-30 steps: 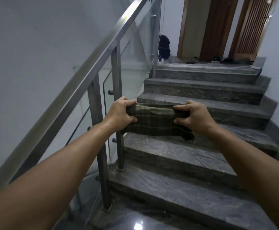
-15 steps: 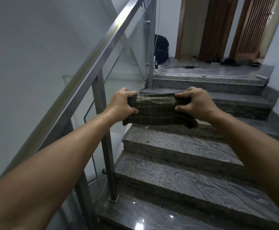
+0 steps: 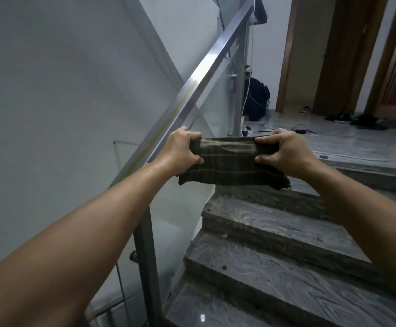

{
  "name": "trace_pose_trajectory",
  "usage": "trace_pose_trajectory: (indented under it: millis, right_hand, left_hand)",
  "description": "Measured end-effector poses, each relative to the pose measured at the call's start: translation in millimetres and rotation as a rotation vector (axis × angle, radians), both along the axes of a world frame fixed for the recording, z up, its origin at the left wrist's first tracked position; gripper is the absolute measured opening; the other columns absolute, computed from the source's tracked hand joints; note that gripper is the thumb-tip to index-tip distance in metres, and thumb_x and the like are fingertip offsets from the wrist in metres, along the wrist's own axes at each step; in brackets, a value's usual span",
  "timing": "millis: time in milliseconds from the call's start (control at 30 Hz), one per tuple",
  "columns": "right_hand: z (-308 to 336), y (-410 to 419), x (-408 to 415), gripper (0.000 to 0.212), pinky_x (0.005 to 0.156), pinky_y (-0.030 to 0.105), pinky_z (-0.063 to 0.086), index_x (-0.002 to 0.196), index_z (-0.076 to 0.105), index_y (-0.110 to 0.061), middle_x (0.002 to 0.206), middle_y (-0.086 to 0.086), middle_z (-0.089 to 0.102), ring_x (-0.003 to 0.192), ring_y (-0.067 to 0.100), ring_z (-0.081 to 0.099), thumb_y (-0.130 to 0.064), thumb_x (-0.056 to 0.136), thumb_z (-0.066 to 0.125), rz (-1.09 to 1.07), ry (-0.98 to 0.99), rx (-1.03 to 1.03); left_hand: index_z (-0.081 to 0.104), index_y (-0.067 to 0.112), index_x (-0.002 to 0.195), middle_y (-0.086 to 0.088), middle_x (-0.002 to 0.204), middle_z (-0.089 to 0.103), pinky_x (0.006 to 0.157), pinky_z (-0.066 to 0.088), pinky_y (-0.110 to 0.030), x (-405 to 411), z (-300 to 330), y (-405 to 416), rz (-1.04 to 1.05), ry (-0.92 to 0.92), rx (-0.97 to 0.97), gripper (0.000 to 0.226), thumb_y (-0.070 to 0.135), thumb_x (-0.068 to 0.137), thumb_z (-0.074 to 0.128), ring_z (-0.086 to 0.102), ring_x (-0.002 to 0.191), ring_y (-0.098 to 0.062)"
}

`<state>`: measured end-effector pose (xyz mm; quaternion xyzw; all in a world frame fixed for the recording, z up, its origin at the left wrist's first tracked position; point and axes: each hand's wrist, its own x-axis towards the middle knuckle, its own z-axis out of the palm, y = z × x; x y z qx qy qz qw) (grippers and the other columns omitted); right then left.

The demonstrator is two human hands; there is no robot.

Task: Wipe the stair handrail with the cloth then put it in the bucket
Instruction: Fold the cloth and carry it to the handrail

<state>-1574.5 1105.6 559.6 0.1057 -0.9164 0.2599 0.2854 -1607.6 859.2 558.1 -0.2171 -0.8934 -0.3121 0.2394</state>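
Grey marble steps climbed to a landing, where a black bag sat near wooden doors, shoes and cables scattered about.

Handrail just left of hands; open air above the stairs.

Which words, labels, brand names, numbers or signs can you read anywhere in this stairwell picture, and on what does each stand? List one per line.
None can be read.
The cloth, held between the left hand and the right hand, shows only a striped check pattern, no lettering.
The handrail is bare metal, without markings.
The shoes on the landing are too small to show any brand.
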Motion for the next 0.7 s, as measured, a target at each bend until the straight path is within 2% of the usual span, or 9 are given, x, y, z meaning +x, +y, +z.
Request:
trace_pose_trajectory:
  millis: [133, 267, 433, 500, 600, 700]
  right_hand:
    - [40, 0, -61, 0.053, 0.076, 0.016, 0.042, 0.121, 0.062, -0.009, 0.106, 0.002, 0.056, 0.098, 0.019, 0.054, -0.014, 0.071, 0.079, 0.033, 0.022, -0.020]
    - [85, 0, -119, 0.053, 0.083, 0.024, 0.045, 0.121, 0.063, -0.009, 0.109, 0.003, 0.058, 0.101, 0.020, 0.055, -0.014, 0.071, 0.080, 0.019, 0.024, -0.028]
    - [141, 2, -173, 0.051, 0.088, 0.028, 0.046, 0.119, 0.065, -0.011, 0.109, 0.006, 0.057, 0.102, 0.022, 0.054, -0.013, 0.071, 0.080, 0.014, 0.060, 0.003]
    - [160, 4, -192, 0.050, 0.083, 0.021, 0.045, 0.119, 0.065, -0.011, 0.108, 0.004, 0.054, 0.101, 0.021, 0.052, -0.013, 0.072, 0.080, 0.013, 0.064, 0.017]
    - [182, 10, -218, 0.048, 0.073, 0.011, 0.037, 0.119, 0.064, -0.011, 0.107, 0.002, 0.050, 0.099, 0.018, 0.049, -0.012, 0.074, 0.078, 0.021, 0.067, 0.039]
    - [199, 15, -243, 0.046, 0.082, 0.020, 0.044, 0.119, 0.064, -0.010, 0.107, 0.002, 0.049, 0.100, 0.020, 0.049, -0.011, 0.075, 0.076, 0.037, 0.060, 0.063]
  left_hand:
    - [0.057, 0.009, 0.129, -0.004, 0.112, 0.054, 0.098, 0.049, -0.034, -58, 46, 0, 0.022, 0.040, 0.022, 0.065, 0.012, 0.070, 0.083, 0.054, 0.106, -0.021]
    - [0.059, 0.010, 0.128, -0.003, 0.106, 0.055, 0.096, 0.049, -0.033, -114, 91, 1, 0.046, 0.056, 0.023, 0.068, 0.013, 0.066, 0.085, 0.056, 0.104, -0.023]
    - [0.062, 0.009, 0.124, -0.008, 0.111, 0.057, 0.097, 0.048, -0.034, -162, 140, 3, 0.070, 0.054, 0.051, 0.064, 0.015, 0.065, 0.086, 0.056, 0.105, -0.024]
    - [0.060, 0.008, 0.126, -0.008, 0.113, 0.057, 0.097, 0.047, -0.031, -176, 155, 6, 0.079, 0.039, 0.065, 0.066, 0.015, 0.066, 0.086, 0.055, 0.107, -0.023]
    - [0.068, 0.007, 0.113, -0.009, 0.108, 0.057, 0.087, 0.046, -0.027, -196, 176, 14, 0.082, 0.057, 0.062, 0.049, 0.014, 0.068, 0.084, 0.055, 0.103, -0.024]
    - [0.069, 0.003, 0.108, -0.010, 0.105, 0.059, 0.083, 0.046, -0.027, -214, 192, 23, 0.101, 0.059, 0.069, 0.044, 0.014, 0.068, 0.084, 0.055, 0.099, -0.023]
